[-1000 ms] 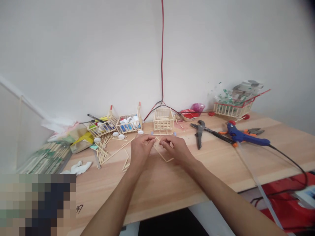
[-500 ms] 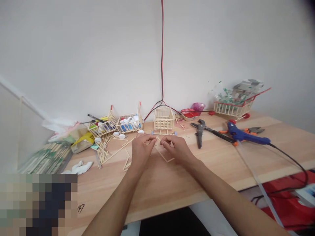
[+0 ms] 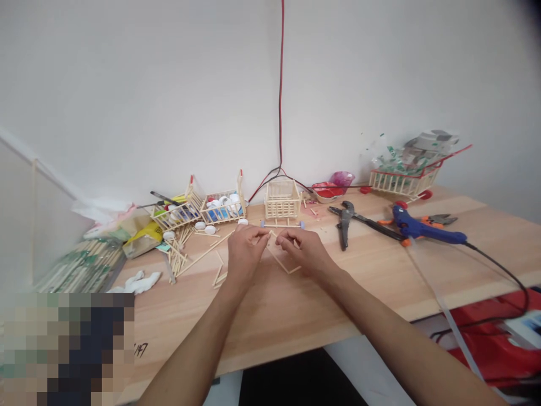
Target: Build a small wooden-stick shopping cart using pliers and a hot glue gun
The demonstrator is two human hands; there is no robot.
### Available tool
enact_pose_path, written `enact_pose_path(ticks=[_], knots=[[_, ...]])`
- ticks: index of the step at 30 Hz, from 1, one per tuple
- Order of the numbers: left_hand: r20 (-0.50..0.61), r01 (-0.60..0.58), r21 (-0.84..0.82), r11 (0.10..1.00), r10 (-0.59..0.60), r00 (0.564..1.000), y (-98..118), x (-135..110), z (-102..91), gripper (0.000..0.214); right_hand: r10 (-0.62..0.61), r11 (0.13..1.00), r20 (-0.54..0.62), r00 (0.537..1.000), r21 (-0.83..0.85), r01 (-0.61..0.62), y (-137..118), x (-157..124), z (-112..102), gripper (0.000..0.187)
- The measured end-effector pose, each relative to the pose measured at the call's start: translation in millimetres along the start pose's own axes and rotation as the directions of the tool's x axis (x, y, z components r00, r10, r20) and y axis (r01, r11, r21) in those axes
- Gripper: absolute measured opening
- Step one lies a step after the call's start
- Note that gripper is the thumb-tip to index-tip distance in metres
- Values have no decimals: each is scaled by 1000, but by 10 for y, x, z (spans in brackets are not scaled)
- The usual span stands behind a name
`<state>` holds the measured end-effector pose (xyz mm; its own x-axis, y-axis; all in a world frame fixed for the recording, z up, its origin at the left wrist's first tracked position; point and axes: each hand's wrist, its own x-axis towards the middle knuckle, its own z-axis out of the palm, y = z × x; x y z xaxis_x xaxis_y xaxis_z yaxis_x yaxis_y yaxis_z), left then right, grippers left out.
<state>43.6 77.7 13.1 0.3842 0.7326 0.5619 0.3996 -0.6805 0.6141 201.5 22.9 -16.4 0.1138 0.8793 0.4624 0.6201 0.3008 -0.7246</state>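
Note:
Over the middle of the table, my left hand (image 3: 245,251) is closed, thumb and forefinger pinched at the far end of a thin wooden stick frame (image 3: 279,262). My right hand (image 3: 305,248) is curled closed just across from it, fingertips by the same corner and partly covering the frame. Its near corner, where two sticks meet at an angle, shows below my right hand. Exactly how the fingertips grip is too small to make out. Just beyond both hands stands a small wooden stick cart (image 3: 282,203) with bluish wheels.
Left are stick carts holding bottle caps (image 3: 224,206) and tools, loose sticks (image 3: 180,256), angled stick pieces (image 3: 218,270) and bundled sticks (image 3: 84,265). Right lie pliers (image 3: 345,225), a blue glue gun (image 3: 426,228) with a cord, and a red-wheeled cart (image 3: 397,181). A blurred-out patch covers the lower left.
The view has shifted slightly. Both hands stay close together at the stick frame, with the right fingers a little differently curled; nothing has clearly been let go.

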Motion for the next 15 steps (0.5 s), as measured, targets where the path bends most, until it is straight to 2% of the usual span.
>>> enact_pose_path(ticks=[15], knots=[[-8,-46,14,999,46,999,-20,-9,2,9,80,995,18,997,65,-81,13,-8,21,18]])
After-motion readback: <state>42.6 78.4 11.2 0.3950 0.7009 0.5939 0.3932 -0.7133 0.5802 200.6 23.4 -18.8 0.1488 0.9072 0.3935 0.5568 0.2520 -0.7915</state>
